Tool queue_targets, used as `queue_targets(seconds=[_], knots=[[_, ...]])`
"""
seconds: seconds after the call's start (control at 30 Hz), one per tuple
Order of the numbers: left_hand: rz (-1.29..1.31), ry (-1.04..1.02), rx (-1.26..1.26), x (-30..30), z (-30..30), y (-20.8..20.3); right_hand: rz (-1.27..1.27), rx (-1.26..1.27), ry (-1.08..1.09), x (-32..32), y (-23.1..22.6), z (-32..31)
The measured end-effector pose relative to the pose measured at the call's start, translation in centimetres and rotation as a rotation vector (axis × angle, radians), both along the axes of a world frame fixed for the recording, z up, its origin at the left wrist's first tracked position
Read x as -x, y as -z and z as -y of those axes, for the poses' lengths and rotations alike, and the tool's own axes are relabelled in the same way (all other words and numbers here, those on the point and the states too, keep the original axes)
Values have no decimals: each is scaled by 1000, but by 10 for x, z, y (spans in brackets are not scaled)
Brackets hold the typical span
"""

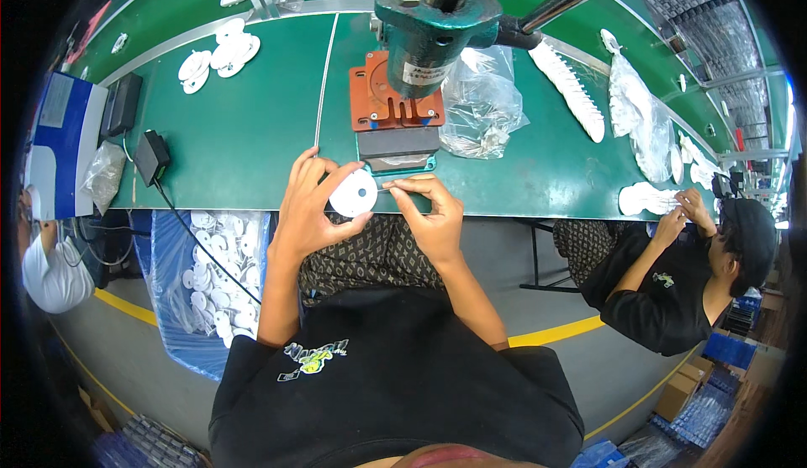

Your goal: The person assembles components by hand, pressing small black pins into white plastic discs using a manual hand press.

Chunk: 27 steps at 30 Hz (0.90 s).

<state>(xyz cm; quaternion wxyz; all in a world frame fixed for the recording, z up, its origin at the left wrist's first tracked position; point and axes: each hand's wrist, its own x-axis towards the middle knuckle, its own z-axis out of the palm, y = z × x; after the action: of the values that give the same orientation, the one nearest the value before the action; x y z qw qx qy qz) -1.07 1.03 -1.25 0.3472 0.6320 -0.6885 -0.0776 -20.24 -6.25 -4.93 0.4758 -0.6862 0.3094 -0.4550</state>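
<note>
A round white disc (345,196) with a dark hole near its middle is held at the bench's front edge. My left hand (307,201) grips it by the rim, thumb below and fingers above. At the disc's right side, my right hand (435,218) pinches a thin metal pin (386,188) between thumb and fingertips. The pin points at the disc's edge; whether it enters the disc cannot be made out. Just beyond my hands stands a green hand press (433,43) with an orange slotted fixture (398,115) under its ram.
A clear bag of small metal parts (483,111) lies right of the press. A row of white discs (570,89) sits farther right, stacked discs (234,52) far left. A blue-lined bin of white parts (220,270) stands below left. Another person (672,274) works at the right.
</note>
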Motion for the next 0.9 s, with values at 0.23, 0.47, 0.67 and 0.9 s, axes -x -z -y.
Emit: queue_targets(seconds=[0.23, 0.47, 0.67, 0.9], knots=[[18, -2, 6, 0, -3, 1, -28, 65, 32, -4, -7, -2], [16, -5, -1, 0, -2, 1, -25, 62, 62, -5, -6, 1], [22, -13, 30, 1, -2, -1, -227, 575, 7, -9, -19, 2], [68, -4, 65, 9, -6, 2, -265, 506, -151, -6, -35, -5]])
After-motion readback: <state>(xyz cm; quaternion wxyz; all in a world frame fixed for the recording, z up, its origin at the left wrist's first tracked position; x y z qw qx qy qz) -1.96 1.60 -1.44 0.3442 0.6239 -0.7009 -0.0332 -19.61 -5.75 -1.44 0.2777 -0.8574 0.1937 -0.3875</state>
